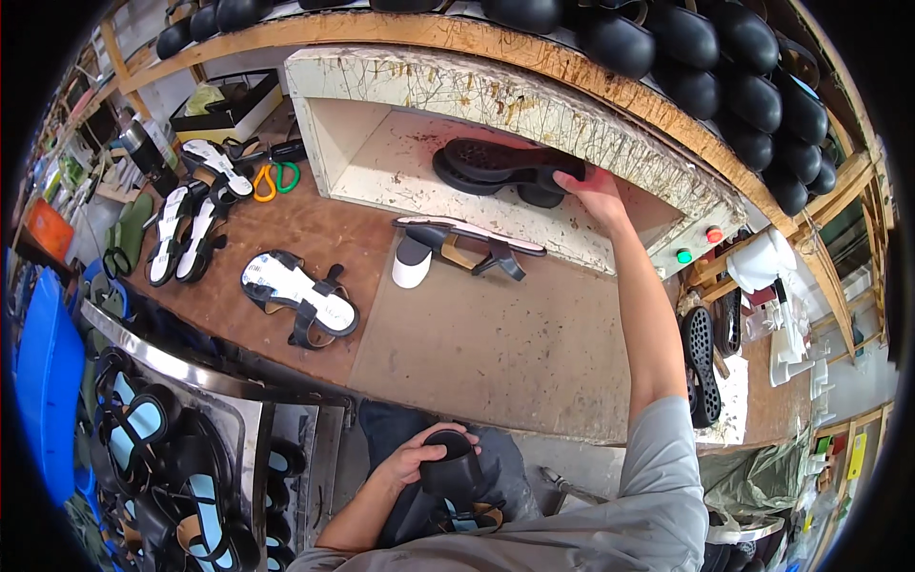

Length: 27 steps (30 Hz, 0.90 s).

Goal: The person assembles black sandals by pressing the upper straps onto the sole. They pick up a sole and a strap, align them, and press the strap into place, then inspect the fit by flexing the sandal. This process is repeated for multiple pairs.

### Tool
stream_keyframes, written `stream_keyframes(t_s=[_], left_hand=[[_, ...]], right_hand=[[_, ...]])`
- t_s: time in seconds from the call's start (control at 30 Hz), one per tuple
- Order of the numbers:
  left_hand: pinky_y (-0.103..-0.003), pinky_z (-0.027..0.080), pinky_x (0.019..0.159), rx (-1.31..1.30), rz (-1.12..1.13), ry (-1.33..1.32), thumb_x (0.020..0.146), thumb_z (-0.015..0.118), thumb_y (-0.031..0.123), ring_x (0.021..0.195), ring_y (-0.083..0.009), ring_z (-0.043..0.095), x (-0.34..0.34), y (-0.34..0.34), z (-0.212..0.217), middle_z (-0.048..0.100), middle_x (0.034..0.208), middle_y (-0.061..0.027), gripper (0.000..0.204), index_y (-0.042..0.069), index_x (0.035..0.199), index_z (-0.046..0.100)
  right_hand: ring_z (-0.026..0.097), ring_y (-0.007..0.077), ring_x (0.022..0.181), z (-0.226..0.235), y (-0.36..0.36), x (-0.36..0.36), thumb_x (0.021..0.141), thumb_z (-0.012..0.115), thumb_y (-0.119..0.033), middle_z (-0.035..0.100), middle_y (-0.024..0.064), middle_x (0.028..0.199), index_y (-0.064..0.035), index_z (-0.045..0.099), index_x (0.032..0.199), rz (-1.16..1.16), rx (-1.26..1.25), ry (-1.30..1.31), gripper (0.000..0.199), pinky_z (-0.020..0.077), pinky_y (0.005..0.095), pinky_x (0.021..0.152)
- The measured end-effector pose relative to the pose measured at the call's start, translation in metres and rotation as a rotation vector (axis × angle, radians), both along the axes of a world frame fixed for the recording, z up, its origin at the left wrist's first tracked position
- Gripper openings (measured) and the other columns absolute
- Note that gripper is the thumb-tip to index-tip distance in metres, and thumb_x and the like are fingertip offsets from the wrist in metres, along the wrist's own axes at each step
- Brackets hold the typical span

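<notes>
My left hand [434, 456] is low, over my lap. It is closed round the black heel end of a sandal [457, 474], whose straps and light-blue insole show below. My right hand [596, 195] reaches into a white box [362, 181] with its thumb on the end of a black shoe sole [515, 157]; its other fingers are partly hidden. A second black sole [462, 179] lies beside it under a reddish glow. In front of the box a black sandal with a white heel [467, 246] lies on its side on the brown board [496, 334].
Green and red buttons [683, 256] sit on the box's right front. Sandals with white insoles [300, 291] and orange- and green-handled scissors [276, 179] lie left. Perforated black soles [701, 367] stand right. Black shoes [686, 38] crowd the shelf above. A metal-edged rack [238, 419] holds sandals lower left.
</notes>
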<state>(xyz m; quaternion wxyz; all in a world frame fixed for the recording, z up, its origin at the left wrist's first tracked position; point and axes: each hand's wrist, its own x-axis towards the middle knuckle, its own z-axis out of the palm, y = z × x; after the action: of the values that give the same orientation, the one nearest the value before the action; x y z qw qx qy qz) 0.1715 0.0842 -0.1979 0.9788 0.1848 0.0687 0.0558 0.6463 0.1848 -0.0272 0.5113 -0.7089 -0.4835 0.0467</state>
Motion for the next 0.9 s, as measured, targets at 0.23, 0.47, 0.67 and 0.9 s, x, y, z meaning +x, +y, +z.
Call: stream_keyframes(t_s=[0.23, 0.47, 0.67, 0.9], left_hand=[[-0.053, 0.037, 0.103, 0.07, 0.023, -0.018, 0.079, 0.066, 0.014, 0.121, -0.0431, 0.048, -0.008, 0.001, 0.007, 0.053, 0.126, -0.0243, 0.052, 0.001, 0.126, 0.048], [-0.053, 0.041, 0.099, -0.022, 0.09, -0.067, 0.084, 0.062, 0.02, 0.119, -0.0424, 0.05, -0.009, -0.013, 0.009, 0.056, 0.119, -0.0221, 0.043, 0.002, 0.122, 0.05], [-0.053, 0.045, 0.094, 0.036, 0.406, -0.005, 0.089, 0.059, 0.029, 0.11, -0.0422, 0.056, -0.03, 0.002, 0.074, 0.06, 0.111, -0.0207, 0.037, 0.004, 0.116, 0.053], [-0.054, 0.047, 0.09, 0.085, 0.501, -0.093, 0.092, 0.051, 0.041, 0.102, -0.0372, 0.06, -0.031, -0.02, 0.174, 0.062, 0.104, -0.0185, 0.038, 0.009, 0.111, 0.056]], right_hand=[[0.049, 0.0242, 0.118, 0.009, 0.018, 0.005, 0.063, 0.086, -0.038, 0.055, 0.0114, 0.127, -0.0031, 0.05, 0.128, 0.022, -0.206, 0.035, 0.082, 0.0346, 0.0292, 0.103], [0.06, 0.0196, 0.096, 0.038, -0.093, -0.088, 0.068, 0.083, -0.022, 0.062, 0.0138, 0.108, 0.0047, 0.047, 0.124, 0.059, 0.056, 0.128, 0.071, 0.0502, 0.0318, 0.082], [0.054, 0.0258, 0.11, -0.001, -0.234, -0.234, 0.059, 0.088, -0.032, 0.057, 0.0168, 0.117, 0.0036, 0.045, 0.126, 0.028, -0.091, 0.305, 0.087, 0.0423, 0.0376, 0.097], [0.058, 0.0246, 0.103, -0.03, -0.274, -0.31, 0.083, 0.069, -0.031, 0.06, 0.0159, 0.112, 0.0019, 0.051, 0.124, 0.174, -0.016, -0.028, 0.056, 0.0447, 0.0374, 0.091]])
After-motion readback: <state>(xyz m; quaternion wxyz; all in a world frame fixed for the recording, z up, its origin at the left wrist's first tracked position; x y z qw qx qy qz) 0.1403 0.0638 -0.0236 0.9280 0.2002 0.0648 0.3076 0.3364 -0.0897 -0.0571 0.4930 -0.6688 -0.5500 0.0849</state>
